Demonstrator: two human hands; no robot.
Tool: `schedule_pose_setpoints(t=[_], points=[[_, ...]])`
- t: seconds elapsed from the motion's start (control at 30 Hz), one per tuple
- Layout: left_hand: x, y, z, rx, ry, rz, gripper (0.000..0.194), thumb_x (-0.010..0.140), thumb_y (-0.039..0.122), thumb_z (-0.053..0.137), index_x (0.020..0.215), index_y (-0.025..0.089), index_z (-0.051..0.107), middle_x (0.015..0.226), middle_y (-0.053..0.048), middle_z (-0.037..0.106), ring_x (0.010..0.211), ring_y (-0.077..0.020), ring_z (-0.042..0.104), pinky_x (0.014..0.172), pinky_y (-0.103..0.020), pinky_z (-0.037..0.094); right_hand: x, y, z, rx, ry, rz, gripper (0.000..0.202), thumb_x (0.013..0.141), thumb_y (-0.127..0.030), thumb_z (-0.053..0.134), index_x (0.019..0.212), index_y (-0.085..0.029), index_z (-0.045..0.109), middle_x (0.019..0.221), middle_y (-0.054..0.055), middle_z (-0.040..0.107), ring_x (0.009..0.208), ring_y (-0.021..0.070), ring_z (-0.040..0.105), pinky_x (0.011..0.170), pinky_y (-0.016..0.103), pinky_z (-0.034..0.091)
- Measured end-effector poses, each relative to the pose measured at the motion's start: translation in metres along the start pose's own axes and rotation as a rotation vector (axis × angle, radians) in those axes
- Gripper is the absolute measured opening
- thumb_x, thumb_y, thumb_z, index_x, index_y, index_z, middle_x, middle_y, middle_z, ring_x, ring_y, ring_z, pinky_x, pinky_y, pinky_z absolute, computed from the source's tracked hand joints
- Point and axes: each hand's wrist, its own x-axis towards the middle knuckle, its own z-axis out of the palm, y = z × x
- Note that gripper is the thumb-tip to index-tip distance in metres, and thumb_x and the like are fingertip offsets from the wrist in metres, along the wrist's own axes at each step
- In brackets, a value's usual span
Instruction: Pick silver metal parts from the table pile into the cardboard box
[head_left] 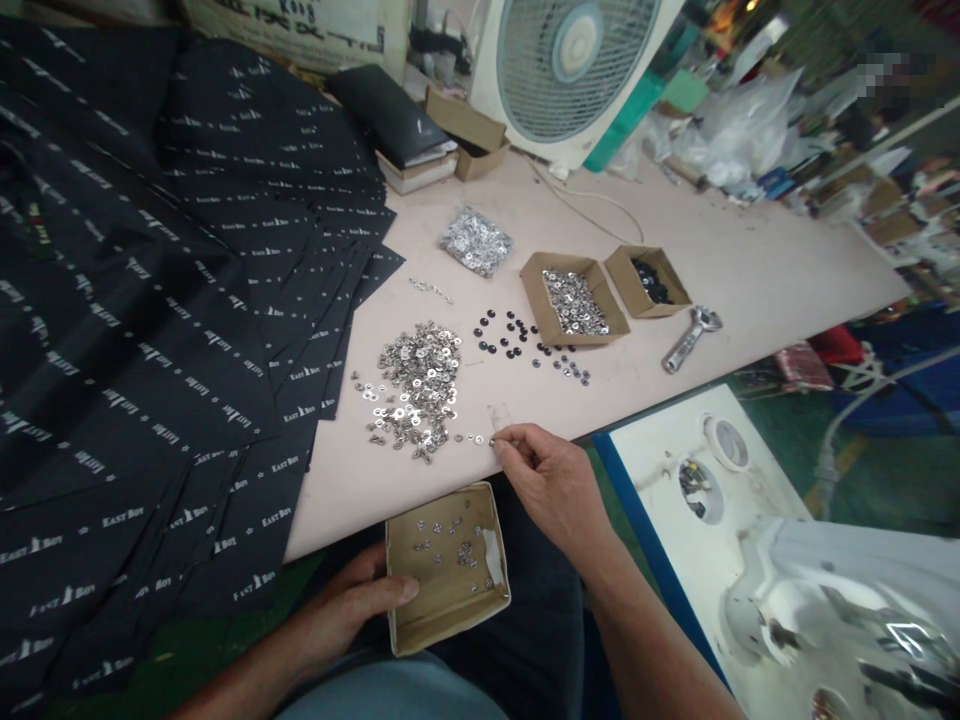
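Note:
My left hand (358, 598) grips a shallow cardboard box (448, 628) over my lap, its thumb hooked over the near left wall. Several small metal snap parts (465, 553) lie scattered inside. My right hand (553, 478) is at the table's front edge, thumb and index finger pinched at a small metal snap part (492, 442). A few more snap parts (478, 440) lie in a short row left of those fingertips. Farther left spreads a loose heap of silver snap parts (424, 370). Black snap caps (504, 341) are strewn behind my right hand.
Stacked black printed fabric pieces (247, 300) cover the left side. Behind are a bag of metal parts (476, 241), a box of silver parts (551, 320), a box of black parts (626, 295) and a fan (517, 130). A wrench (681, 348) and white machine (675, 440) stand right.

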Motion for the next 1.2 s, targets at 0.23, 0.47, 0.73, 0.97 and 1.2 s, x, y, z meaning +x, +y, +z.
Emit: schedule_pose_setpoints(t=[0.23, 0.47, 0.73, 0.97, 1.2], points=[[-0.001, 0.0, 0.0, 0.02, -0.007, 0.019, 0.058, 0.085, 0.03, 0.075, 0.143, 0.021, 0.066, 0.147, -0.01, 0.068, 0.138, -0.0388, 0.06, 0.12, -0.054, 0.043, 0.001, -0.005, -0.002, -0.317, 0.045, -0.222, 0.011, 0.091, -0.025, 0.066, 0.091, -0.025, 0.077, 0.072, -0.003, 0.073, 0.06, 0.0134, 0.063, 0.061, 0.027, 0.039], [-0.002, 0.003, 0.003, 0.024, 0.007, 0.007, 0.058, 0.083, 0.034, 0.077, 0.138, 0.02, 0.07, 0.143, -0.012, 0.071, 0.135, -0.0404, 0.062, 0.119, -0.056, 0.044, 0.008, -0.016, -0.011, -0.541, 0.001, -0.29, 0.014, 0.089, -0.022, 0.065, 0.081, -0.025, 0.077, 0.076, -0.001, 0.078, 0.066, 0.017, 0.07, 0.058, 0.029, 0.035], [-0.003, 0.004, 0.004, 0.018, -0.004, 0.017, 0.056, 0.084, 0.032, 0.076, 0.138, 0.021, 0.069, 0.143, -0.01, 0.071, 0.132, -0.0391, 0.065, 0.118, -0.055, 0.045, 0.004, -0.002, -0.006, -0.396, 0.048, -0.296, 0.016, 0.09, -0.023, 0.062, 0.085, -0.026, 0.077, 0.075, -0.001, 0.078, 0.064, 0.0155, 0.068, 0.062, 0.027, 0.041], [-0.001, 0.004, 0.005, 0.007, -0.014, 0.015, 0.057, 0.083, 0.031, 0.076, 0.138, 0.02, 0.069, 0.141, -0.011, 0.073, 0.131, -0.0392, 0.065, 0.117, -0.055, 0.045, 0.007, -0.008, -0.004, -0.548, 0.058, -0.349, 0.015, 0.086, -0.019, 0.06, 0.078, -0.022, 0.073, 0.071, 0.001, 0.076, 0.061, 0.0162, 0.066, 0.058, 0.029, 0.033], [0.0, 0.001, 0.006, 0.004, -0.031, 0.028, 0.056, 0.083, 0.031, 0.077, 0.137, 0.019, 0.069, 0.139, -0.011, 0.074, 0.129, -0.0395, 0.066, 0.115, -0.054, 0.048, 0.008, -0.009, 0.008, -0.606, 0.097, -0.32, 0.014, 0.085, -0.018, 0.059, 0.076, -0.02, 0.07, 0.069, 0.004, 0.075, 0.06, 0.0169, 0.066, 0.056, 0.029, 0.031]])
